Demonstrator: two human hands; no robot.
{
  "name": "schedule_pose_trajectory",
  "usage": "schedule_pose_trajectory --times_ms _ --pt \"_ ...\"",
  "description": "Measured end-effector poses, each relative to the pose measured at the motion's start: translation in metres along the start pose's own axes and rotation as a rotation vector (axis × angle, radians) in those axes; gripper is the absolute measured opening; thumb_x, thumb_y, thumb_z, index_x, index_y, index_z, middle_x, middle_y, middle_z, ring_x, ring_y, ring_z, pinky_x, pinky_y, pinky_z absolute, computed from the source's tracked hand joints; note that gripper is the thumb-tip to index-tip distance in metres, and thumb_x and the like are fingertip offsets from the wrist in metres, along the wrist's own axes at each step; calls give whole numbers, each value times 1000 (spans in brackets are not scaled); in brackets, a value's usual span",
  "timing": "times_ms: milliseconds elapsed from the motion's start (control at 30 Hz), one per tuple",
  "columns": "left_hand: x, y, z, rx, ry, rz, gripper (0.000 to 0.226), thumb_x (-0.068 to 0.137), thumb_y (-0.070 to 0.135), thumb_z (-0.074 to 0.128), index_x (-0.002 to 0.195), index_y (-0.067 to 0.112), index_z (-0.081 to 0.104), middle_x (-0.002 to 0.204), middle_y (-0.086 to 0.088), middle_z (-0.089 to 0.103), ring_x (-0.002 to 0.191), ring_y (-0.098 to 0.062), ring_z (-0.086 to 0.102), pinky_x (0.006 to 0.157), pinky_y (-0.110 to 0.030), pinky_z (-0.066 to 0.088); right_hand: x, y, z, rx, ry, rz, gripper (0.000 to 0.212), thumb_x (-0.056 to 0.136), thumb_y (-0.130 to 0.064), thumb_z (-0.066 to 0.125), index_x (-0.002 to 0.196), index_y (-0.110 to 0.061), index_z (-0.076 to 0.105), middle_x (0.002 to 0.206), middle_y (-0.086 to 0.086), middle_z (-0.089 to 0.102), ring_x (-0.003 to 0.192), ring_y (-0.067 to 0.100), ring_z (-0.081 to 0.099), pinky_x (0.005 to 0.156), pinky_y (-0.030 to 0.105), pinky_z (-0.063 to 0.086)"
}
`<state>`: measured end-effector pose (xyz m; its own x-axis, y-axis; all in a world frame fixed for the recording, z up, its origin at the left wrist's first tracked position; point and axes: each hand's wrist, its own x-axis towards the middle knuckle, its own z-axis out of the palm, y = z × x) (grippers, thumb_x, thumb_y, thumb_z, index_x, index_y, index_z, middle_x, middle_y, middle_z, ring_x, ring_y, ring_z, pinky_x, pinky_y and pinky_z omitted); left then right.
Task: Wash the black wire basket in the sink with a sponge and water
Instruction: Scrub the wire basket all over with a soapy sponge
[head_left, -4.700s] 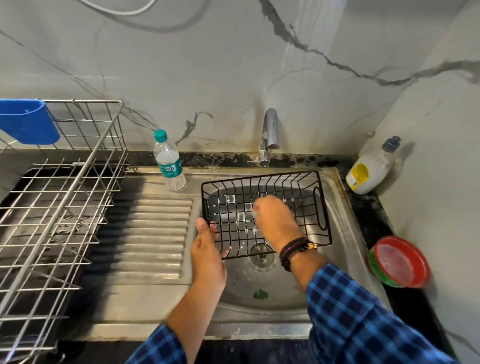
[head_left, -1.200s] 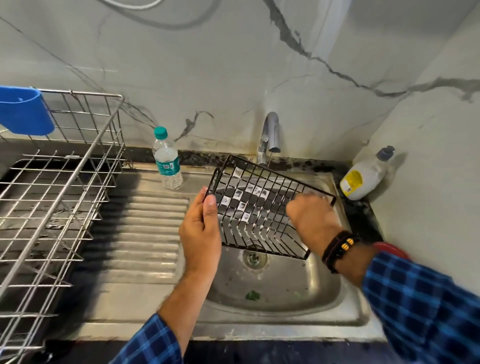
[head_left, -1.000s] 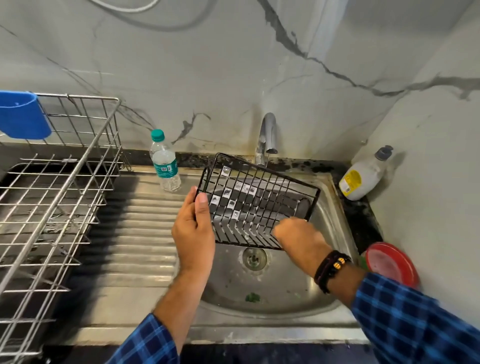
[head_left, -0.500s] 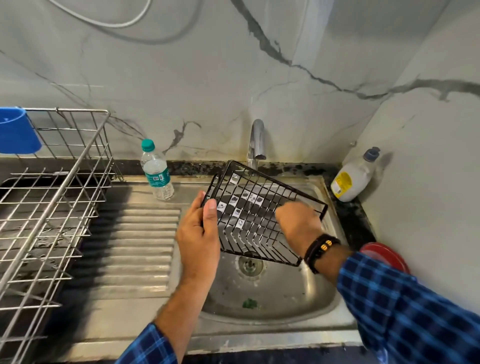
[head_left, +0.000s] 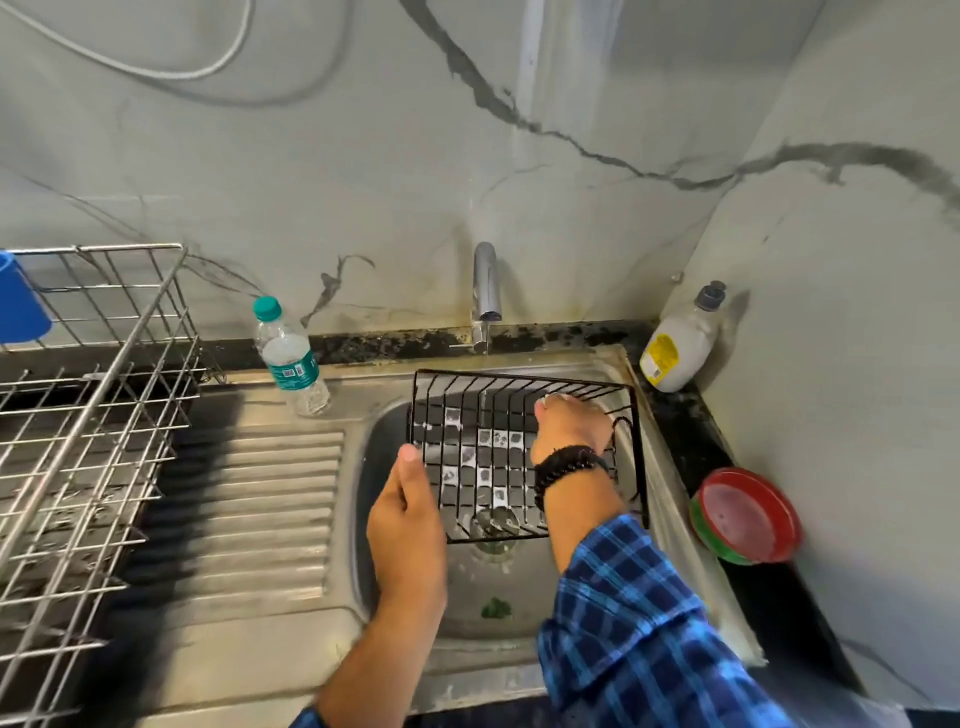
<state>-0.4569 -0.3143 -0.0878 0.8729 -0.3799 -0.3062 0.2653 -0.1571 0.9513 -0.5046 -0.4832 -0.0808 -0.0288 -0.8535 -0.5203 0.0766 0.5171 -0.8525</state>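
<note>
1. Since half a second ago, we see the basket (head_left: 488, 457) tipped nearer level, over the sink (head_left: 467, 587) below both hands.
2. Left hand (head_left: 410, 514) grips its left rim, thumb on top.
3. Right hand (head_left: 569, 428), inside the basket, curls round a pale sponge (head_left: 558, 399) against the far wall.

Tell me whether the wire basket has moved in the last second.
Yes. The basket has tipped from steeply tilted to nearly level, settling lower beneath the tap.
</note>
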Motion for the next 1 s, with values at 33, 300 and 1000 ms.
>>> schedule_pose_trajectory --times_ms 33,300,1000 --pt "-2 -3 1 9 -13 -53 100 74 94 36 128 16 66 131 -4 67 121 -28 62 104 -46 49 -4 0 4 24 60 12 19 92 -2 58 80 -16 60 75 -1 60 64 11 57 48 15 50" --pt "-4 -10 2 83 -62 -180 52 100 64 31 70 30 56 85 8 61 94 -25 64 93 -56 55 -43 28 40 -328 -28 -188 15 83 -7 76 97 -13 75 95 -1 74 78 8 64 48 3 38" --pt "-6 -7 -2 -66 -44 -212 61 100 66 31 114 22 70 120 5 68 113 -21 63 104 -54 49 -22 10 33 -289 68 -227 15 83 -1 73 93 -13 72 94 -3 71 86 10 68 59 12 50"
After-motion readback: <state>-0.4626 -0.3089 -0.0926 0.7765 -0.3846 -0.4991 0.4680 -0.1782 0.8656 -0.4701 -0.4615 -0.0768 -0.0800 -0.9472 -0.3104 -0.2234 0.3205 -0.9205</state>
